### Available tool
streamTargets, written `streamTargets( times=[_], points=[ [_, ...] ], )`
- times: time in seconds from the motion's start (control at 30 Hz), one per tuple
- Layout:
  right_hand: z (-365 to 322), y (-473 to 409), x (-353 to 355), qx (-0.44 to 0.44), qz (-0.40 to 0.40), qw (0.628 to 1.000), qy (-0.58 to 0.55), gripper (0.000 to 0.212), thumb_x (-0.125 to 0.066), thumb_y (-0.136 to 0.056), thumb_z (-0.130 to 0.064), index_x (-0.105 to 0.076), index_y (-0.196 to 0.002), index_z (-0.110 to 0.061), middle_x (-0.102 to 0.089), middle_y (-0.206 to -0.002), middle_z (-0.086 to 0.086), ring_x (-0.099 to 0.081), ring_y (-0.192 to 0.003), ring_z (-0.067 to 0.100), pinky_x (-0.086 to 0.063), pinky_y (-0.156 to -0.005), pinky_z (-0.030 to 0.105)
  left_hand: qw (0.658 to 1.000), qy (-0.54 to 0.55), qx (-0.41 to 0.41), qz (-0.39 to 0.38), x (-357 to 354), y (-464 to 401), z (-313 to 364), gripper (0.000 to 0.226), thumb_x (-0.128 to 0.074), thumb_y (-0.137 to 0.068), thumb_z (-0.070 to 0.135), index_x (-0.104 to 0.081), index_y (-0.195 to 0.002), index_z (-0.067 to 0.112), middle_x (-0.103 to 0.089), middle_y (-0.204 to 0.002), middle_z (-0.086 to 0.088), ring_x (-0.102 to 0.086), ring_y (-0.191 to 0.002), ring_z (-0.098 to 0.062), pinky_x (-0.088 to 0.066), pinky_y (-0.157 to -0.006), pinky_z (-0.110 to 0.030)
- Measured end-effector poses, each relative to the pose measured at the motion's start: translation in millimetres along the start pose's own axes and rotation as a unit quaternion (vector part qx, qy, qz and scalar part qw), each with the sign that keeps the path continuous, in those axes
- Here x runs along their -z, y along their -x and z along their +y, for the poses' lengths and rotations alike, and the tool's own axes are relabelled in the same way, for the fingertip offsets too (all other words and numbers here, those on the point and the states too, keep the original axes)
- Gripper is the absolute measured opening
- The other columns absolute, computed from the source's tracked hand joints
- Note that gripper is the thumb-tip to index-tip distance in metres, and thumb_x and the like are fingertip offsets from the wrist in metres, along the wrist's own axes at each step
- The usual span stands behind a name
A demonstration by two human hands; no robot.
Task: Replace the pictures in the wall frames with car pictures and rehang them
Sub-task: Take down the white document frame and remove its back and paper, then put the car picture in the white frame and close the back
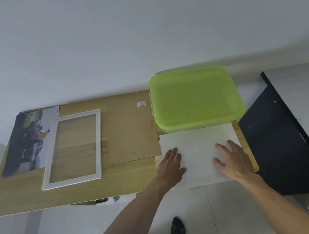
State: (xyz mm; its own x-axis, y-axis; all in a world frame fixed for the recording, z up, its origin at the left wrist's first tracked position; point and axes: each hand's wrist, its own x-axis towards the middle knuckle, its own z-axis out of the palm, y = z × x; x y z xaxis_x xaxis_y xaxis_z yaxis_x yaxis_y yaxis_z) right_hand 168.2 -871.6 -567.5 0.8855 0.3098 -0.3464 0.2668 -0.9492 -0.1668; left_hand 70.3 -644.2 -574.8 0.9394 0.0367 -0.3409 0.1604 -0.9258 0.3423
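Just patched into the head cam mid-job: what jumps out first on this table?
The bright green lid of a storage box at the table's back right grabs the eye first. Just in front of it, the left hand and right hand lie flat on a white sheet. Left of that are a brown backing board, an empty white frame and a car picture.

Matt wood-grain table (39, 197), smooth white-painted frame (72, 149), rough brown cardboard backing (129, 133), translucent green plastic lid (196, 99), matt white paper sheet (198, 148), glossy printed picture (28, 143).
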Motion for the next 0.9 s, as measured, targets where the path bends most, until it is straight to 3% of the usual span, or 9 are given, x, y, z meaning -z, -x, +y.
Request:
streamTargets(
  times=[0.17, 0.4, 0.63, 0.9],
  points=[
    [-5.2, -2.0, 3.2, -0.004, -0.010, 1.000, 0.007, 0.064, -0.049, -0.095, -0.054, -0.031, -0.151, -0.029, -0.022, -0.160, 0.013, -0.023, -0.147, 0.030, -0.030, -0.114, 0.040, 1.000, 0.007, -0.019, 0.023, -1.4, -0.5, -2.7, 0.060, -0.049, -0.099, 0.036, -0.032, -0.148, 0.006, -0.013, -0.163, -0.010, -0.014, -0.149, -0.027, -0.028, -0.116, -0.040],
    [-50.2, 0.6, 12.6, 0.047, 0.013, 0.999, -0.018, 0.064, -0.049, -0.097, -0.050, -0.035, -0.150, -0.019, -0.033, -0.156, 0.008, -0.031, -0.143, 0.025, -0.031, -0.113, 0.038, 0.992, 0.032, 0.007, 0.122, 20.3, 11.3, -34.7, 0.050, -0.049, -0.098, 0.039, -0.048, -0.136, 0.006, -0.044, -0.146, -0.009, -0.037, -0.137, -0.026, -0.034, -0.108, -0.037],
    [-155.4, -3.0, 14.4, 0.124, -0.002, 0.991, -0.051, 0.061, -0.052, -0.095, -0.049, -0.038, -0.147, -0.020, -0.042, -0.148, 0.001, -0.039, -0.137, 0.021, -0.039, -0.106, 0.035, 0.980, 0.066, 0.099, 0.161, 59.1, 41.3, -114.3, 0.049, -0.048, -0.097, 0.042, -0.050, -0.135, 0.011, -0.050, -0.139, -0.004, -0.043, -0.130, -0.022, -0.042, -0.102, -0.037],
    [-320.4, -13.0, 2.0, 0.220, -0.018, 0.974, -0.060, 0.059, -0.049, -0.095, -0.056, -0.043, -0.143, -0.022, -0.046, -0.143, 0.000, -0.048, -0.130, 0.020, -0.045, -0.103, 0.035, 0.962, 0.083, 0.171, 0.197, 110.5, 91.7, -253.3, 0.047, -0.050, -0.096, 0.042, -0.053, -0.131, 0.010, -0.055, -0.130, -0.004, -0.049, -0.122, -0.022, -0.046, -0.093, -0.036]
  ],
)
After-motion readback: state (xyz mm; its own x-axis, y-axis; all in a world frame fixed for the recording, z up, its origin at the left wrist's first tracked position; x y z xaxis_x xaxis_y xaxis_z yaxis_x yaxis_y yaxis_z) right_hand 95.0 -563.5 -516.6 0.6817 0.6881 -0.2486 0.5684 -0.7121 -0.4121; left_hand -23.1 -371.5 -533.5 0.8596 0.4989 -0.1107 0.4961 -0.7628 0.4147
